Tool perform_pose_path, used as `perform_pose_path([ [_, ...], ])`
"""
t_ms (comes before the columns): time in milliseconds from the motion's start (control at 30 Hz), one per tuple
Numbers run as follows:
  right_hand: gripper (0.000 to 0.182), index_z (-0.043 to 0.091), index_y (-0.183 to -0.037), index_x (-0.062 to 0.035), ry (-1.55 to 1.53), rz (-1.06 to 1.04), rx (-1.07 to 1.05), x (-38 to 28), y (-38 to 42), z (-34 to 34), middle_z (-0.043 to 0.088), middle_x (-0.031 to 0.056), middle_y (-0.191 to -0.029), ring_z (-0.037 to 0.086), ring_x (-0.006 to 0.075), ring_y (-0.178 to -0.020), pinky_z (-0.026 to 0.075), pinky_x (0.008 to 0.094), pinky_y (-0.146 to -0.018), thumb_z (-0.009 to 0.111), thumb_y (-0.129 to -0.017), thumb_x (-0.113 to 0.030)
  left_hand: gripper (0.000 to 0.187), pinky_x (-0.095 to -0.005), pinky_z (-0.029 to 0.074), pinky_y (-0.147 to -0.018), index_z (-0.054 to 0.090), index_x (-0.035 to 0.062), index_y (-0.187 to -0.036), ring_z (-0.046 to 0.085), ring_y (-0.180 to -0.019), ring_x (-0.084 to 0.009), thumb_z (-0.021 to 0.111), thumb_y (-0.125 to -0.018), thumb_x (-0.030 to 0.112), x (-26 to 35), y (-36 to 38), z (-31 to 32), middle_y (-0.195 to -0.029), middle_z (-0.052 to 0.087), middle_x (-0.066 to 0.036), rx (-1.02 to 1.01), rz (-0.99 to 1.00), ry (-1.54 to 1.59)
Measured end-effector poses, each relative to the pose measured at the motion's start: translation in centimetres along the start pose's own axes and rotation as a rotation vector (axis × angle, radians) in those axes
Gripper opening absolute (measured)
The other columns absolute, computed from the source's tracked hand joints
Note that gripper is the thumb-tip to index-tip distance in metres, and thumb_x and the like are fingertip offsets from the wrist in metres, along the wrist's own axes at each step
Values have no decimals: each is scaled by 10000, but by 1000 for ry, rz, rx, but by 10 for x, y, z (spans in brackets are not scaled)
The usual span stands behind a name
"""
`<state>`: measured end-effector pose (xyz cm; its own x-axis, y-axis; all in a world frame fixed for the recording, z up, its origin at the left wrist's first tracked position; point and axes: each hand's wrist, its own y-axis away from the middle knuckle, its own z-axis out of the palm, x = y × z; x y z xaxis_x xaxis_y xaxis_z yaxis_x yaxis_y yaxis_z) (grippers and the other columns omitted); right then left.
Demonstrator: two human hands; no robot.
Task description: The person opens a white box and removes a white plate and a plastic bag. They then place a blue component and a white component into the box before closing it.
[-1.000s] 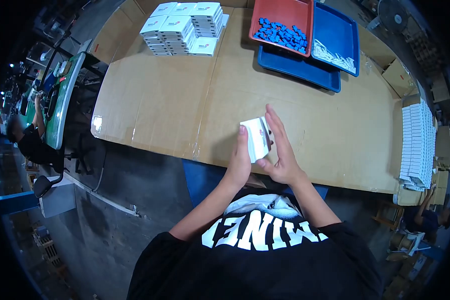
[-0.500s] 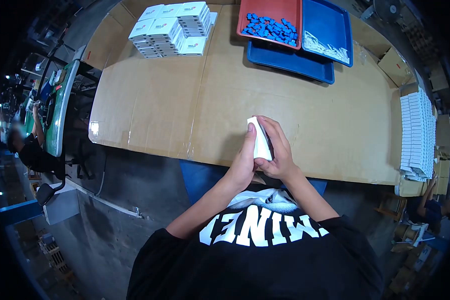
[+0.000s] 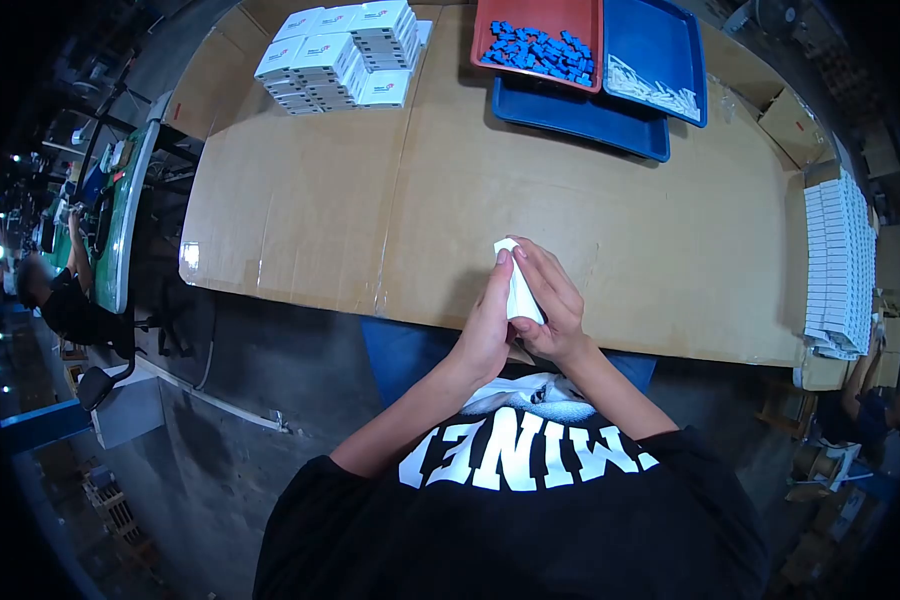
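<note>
Hands pressed together: your left hand (image 3: pixel 487 325) and right hand (image 3: pixel 555 305) clamp 1 small white box (image 3: pixel 518 290) at the table's (image 3: pixel 300 200) near edge. Far: stacked white boxes (image 3: pixel 342 55), logos unreadable; 1 red tray (image 3: pixel 540 15) of blue pieces; 2 blue trays (image 3: pixel 660 40).

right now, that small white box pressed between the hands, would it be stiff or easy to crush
The white box looks like thin folded card, so it is probably light and would likely dent if squeezed hard. The left hand and right hand press its flat faces, which suggests it gives a little. Its flat sides mean it should not roll.
</note>
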<state>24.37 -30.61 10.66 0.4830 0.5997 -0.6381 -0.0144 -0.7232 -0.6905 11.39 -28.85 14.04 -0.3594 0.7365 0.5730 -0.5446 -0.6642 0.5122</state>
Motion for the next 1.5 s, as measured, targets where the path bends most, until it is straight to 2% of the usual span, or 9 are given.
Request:
perform_pose_path([
  [833, 756, 600, -1357, 111, -103, 144, 16, -9, 14, 0, 606, 336, -1350, 625, 464, -1243, 489, 487, -1056, 517, -1041, -570, 639, -366, 456, -1062, 458, 125, -1478, 566, -1259, -177, 389, -1079, 619, -9, 5, -1, -1335, 581, -66, 33, -22, -61],
  [900, 798, 557, -1437, 54, -60, 160, -146, -6, 3, -13, 561, 276, -1462, 572, 406, -1347, 373, 534, -1168, 510, -1020, -625, 649, -375, 448, -1079, 434, 121, -1521, 563, -1278, -184, 355, -1093, 602, -7, 4, 1, -1360, 577, -74, -6, 70, -24],
  [1000, 835, 501, -1496, 27, -242, 353, -33, -15, -13, -23, 495, 246, -1546, 510, 377, -1417, 308, 548, -1207, 501, -1008, -651, 670, -382, 434, -1102, 381, 118, -1574, 560, -1289, -184, 324, -1102, 589, -6, 0, -2, -1381, 572, -78, -83, 147, -41],
  [1067, 814, 465, -1527, 6, -244, 377, 1, -17, -14, -23, 434, 242, -1593, 459, 384, -1454, 311, 529, -1213, 568, -999, -604, 698, -348, 461, -1047, 308, 79, -1600, 592, -1198, -187, 323, -1108, 574, -5, -4, -3, -1322, 587, -110, -80, 244, -126],
  [1267, 552, 510, -1517, -51, -189, 560, -169, -49, -15, -23, 417, 228, -1595, 426, 367, -1478, 389, 454, -1174, 640, -1038, -293, 716, -395, 316, -1192, 206, 45, -1632, 433, -1407, -280, 451, -1045, 374, 1, -6, -1, -1496, 422, -182, -73, 678, -392],
  [1333, 471, 533, -1506, -67, -497, 769, -68, -58, -16, -20, 424, 220, -1587, 419, 318, -1484, 430, 395, -1135, 591, -1062, -211, 759, -445, 282, -1220, 212, 58, -1629, 385, -1465, -302, 459, -942, 266, 2, -4, 5, -1518, 417, -222, -83, 777, -333],
  [1367, 459, 519, -1499, -66, -547, 804, -81, -54, -13, -19, 445, 196, -1564, 469, 270, -1430, 456, 353, -1099, 584, -1067, -203, 793, -473, 263, -1221, 197, 20, -1613, 367, -1469, -323, 483, -1000, 434, 2, -4, 3, -1528, 392, -243, -83, 806, -382],
  [1433, 463, 506, -1492, -65, -647, 913, -51, -59, -21, -21, 467, 191, -1536, 500, 258, -1388, 464, 350, -1083, 596, -1063, -213, 859, -470, 265, -1217, 189, 1, -1606, 373, -1463, -325, 465, -1002, 546, -6, -9, -3, -1532, 383, -249, -49, 875, -509],
  [1500, 494, 460, -1476, -59, -758, 1091, -20, -61, -28, -21, 530, 183, -1446, 574, 223, -1269, 477, 349, -1057, 634, -1041, -217, 1110, -463, 287, -1200, 128, -41, -1609, 395, -1438, -336, 395, -948, 811, -14, -12, -5, -1539, 363, -263, 47, 935, -681],
])
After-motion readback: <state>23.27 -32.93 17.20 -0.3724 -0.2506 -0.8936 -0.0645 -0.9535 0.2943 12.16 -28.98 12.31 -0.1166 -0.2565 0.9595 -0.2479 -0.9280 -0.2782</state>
